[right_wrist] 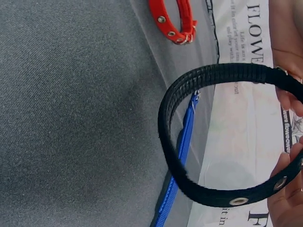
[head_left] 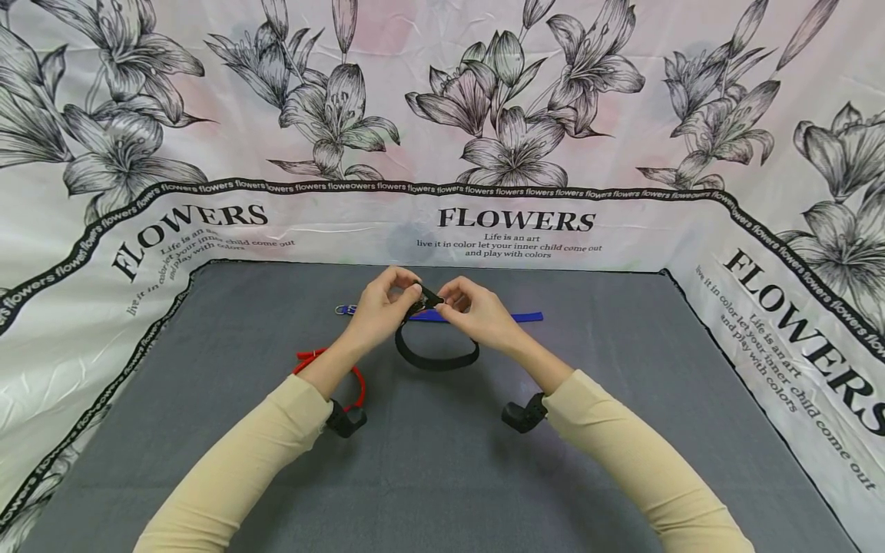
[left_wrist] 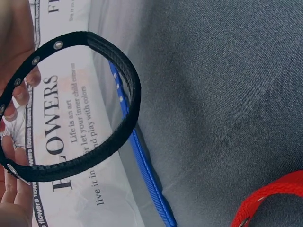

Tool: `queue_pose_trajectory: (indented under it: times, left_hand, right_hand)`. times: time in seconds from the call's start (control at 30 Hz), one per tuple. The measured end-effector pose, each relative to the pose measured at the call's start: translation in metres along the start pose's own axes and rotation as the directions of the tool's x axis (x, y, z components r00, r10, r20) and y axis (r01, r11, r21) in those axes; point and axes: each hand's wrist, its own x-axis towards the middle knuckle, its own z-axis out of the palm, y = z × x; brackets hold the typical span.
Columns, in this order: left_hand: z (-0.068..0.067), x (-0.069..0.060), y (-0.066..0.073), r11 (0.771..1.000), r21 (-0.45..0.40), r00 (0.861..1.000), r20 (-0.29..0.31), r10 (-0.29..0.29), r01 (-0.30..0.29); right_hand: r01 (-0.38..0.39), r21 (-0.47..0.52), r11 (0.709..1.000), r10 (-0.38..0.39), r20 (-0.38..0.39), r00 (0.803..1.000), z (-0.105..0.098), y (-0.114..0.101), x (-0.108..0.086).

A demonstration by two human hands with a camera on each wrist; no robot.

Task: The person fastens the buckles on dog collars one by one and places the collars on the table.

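— Sleeved forearms (head_left: pixel 242 453) lie nearest the camera, on the near side of the blue strap (head_left: pixel 528 316); take the blue strap as datum for all positions. State the location of the workpiece.

— Black collar (head_left: pixel 437 364): held up by both hands, its loop hanging just to the near side of the blue strap; the red collar (left_wrist: pixel 274 184) lies on the grey cloth (head_left: pixel 415 476), also on the near side, toward the blue strap's left end.

— Report the condition of each hand.

— Left hand (head_left: pixel 379 311): thumb and fingers pinch the black collar at the end with the metal fitting (left_wrist: pixel 18 172); right hand (head_left: pixel 484 311): thumb and fingers pinch the end with the eyelets (left_wrist: pixel 58 45); neither hand is released.

— Identify the step in hand.

— Probably work on the closure, since the two ends meet at the fingertips; whether it is being fastened or undone cannot be told, as the fingers cover the join.

— Specify what the next move calls for.

— In my judgement, a steady left pinch on the fitting, with the right hand guiding the eyelet end; keep the strap untwisted; a loose pinch could let the end slip.
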Motion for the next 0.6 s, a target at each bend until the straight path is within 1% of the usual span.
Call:
queue_pose_trajectory:
  times: [0.13,0.2,0.3,0.4,0.5,0.6]
  left_hand:
    - [0.001,0.000,0.001,0.999,-0.052,1.000,-0.006,-0.018,0.018]
    - [0.001,-0.002,0.006,0.997,-0.071,1.000,-0.002,-0.026,0.025]
    - [0.000,-0.006,0.017,0.997,-0.065,1.000,0.000,-0.030,0.029]
    - [0.000,-0.011,0.029,0.998,-0.044,0.999,0.007,-0.033,0.033]
    - [0.001,-0.012,0.032,0.999,-0.035,0.999,0.023,-0.041,0.042]
    - [0.002,-0.014,0.034,0.999,-0.007,0.998,0.039,-0.040,0.040]
  right_hand:
    - [-0.019,0.007,1.000,0.019,0.002,1.000,-0.001,0.001,-0.001]
    - [-0.018,0.000,1.000,0.018,0.003,1.000,-0.001,0.002,-0.001]
    - [0.001,-0.002,1.000,-0.001,-0.002,1.000,-0.001,0.003,-0.001]
    - [0.036,0.013,0.999,-0.036,-0.009,0.999,-0.001,0.003,-0.001]
    - [0.064,0.039,0.997,-0.064,-0.008,0.998,-0.001,0.003,-0.001]
    - [0.063,0.044,0.997,-0.063,-0.012,0.998,-0.001,0.001,-0.002]
